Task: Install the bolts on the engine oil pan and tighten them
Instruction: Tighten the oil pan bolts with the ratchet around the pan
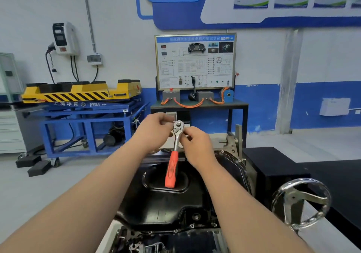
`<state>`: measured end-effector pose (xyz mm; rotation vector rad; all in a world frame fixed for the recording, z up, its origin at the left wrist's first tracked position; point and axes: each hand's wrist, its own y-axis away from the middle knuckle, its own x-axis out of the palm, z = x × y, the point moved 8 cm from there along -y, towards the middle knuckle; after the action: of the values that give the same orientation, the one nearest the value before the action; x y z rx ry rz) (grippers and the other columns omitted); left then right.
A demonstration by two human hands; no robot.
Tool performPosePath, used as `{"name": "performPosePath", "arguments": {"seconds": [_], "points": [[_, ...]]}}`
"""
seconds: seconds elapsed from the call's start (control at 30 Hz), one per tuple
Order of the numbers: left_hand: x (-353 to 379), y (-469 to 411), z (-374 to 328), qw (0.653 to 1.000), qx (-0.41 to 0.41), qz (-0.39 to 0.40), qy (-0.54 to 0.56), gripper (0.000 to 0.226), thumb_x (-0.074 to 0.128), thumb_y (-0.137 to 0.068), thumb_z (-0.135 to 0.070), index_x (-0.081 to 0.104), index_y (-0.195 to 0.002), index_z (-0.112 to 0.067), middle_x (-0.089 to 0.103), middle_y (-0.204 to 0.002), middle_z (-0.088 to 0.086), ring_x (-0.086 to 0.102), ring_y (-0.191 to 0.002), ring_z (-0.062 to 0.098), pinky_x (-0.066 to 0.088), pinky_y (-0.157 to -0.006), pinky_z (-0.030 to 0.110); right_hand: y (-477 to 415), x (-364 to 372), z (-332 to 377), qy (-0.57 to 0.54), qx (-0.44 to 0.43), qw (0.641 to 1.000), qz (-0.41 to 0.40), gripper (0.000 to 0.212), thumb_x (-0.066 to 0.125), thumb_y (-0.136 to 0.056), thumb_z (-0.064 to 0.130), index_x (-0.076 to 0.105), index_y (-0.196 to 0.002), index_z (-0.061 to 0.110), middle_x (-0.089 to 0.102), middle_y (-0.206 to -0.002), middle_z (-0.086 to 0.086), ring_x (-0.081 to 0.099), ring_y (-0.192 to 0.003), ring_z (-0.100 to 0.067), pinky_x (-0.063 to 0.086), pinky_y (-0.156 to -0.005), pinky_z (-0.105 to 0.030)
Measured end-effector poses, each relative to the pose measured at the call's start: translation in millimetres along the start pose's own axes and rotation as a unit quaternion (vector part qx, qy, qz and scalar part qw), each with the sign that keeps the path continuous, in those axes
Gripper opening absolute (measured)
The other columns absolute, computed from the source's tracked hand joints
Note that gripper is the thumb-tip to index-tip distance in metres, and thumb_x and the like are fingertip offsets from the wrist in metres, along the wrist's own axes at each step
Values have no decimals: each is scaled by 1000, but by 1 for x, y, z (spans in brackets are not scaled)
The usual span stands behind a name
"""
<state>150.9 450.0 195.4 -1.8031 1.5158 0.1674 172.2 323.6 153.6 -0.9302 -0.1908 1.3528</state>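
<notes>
Behind stood a training board (195, 61) on its desk (199, 104) and a blue lift cart (86, 114); our left grip (156, 129) pinched the ratchet (172, 166) at its head, our right grip (197, 145) curled round its neck; its orange handle hung over the black oil pan (166, 205), bolts (192, 226) along the near rim; a handwheel (300, 203) stood at the right.

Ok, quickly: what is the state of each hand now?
Left hand: pinches the head of the chrome ratchet wrench with orange grip.
Right hand: pinches its chrome shank.

Orange-handled chrome ratchet (174, 155), black oil pan (166, 203), yellow-black striped lift (78, 94), blue frame (86, 123)
</notes>
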Motion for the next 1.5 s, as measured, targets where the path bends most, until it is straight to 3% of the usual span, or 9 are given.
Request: {"name": "performPosePath", "arguments": {"seconds": [0.13,0.3,0.57,0.77,0.93,1.03,1.13,1.3,1.5], "points": [[6,26,-29,996,40,-42,-71,26,54,-85,-55,59,-95,-32,65,-75,-13,61,-69,-1,41,-59,21,-1,-4,-1,79,26,993,-89,24,52,-92,25,53,-68,30,49,-70,14,47,-67,-10,30,-52,-22],[7,15,-39,971,68,-51,-224,30,61,-86,-41,59,-105,-17,62,-86,-3,57,-84,16,49,-71,31,7,-4,-4,56,55,989,-125,19,52,-89,14,62,-74,21,54,-76,7,49,-69,-14,37,-57,-31],[23,2,-68,823,238,132,-499,23,51,-95,-30,57,-117,-24,61,-106,-2,57,-98,20,50,-83,39,16,-1,-10,-4,50,993,-109,16,51,-93,22,63,-83,20,53,-76,12,49,-69,-8,39,-62,-27],[33,8,-69,859,162,72,-480,24,57,-88,-38,59,-80,-16,49,-65,0,50,-58,18,32,-45,25,18,-4,-16,0,74,989,-128,32,51,-86,5,57,-64,27,59,-77,0,53,-71,-16,41,-58,-28],[50,10,-79,770,241,136,-575,24,54,-87,-3,47,-97,-24,52,-94,-1,47,-78,21,45,-89,51,17,-5,-16,17,88,987,-136,33,53,-91,19,47,-59,20,55,-70,-2,47,-60,-15,37,-51,-29],[47,6,-83,769,241,111,-582,3,52,-92,-17,51,-94,-19,53,-86,2,53,-78,23,47,-73,39,19,-5,-16,-17,87,987,-131,24,51,-91,17,56,-68,14,60,-72,-1,52,-65,-17,45,-59,-34],[40,-2,-75,803,161,86,-567,26,55,-91,-29,49,-72,-11,40,-68,2,44,-56,17,31,-47,27,20,-2,-10,-10,64,992,-108,24,51,-89,11,66,-77,26,62,-76,5,53,-68,-11,44,-61,-28],[55,14,-85,717,268,129,-630,26,52,-84,3,56,-104,-13,54,-94,3,53,-77,22,33,-68,35,19,-6,-10,28,71,987,-140,45,50,-89,14,29,-52,29,38,-56,3,30,-50,-10,20,-46,-25],[59,18,-84,696,367,133,-602,30,50,-84,5,51,-107,-15,54,-101,2,57,-91,24,44,-83,35,19,-5,-13,18,67,989,-129,33,51,-92,18,43,-61,21,54,-66,-2,45,-58,-14,34,-51,-30]]}}
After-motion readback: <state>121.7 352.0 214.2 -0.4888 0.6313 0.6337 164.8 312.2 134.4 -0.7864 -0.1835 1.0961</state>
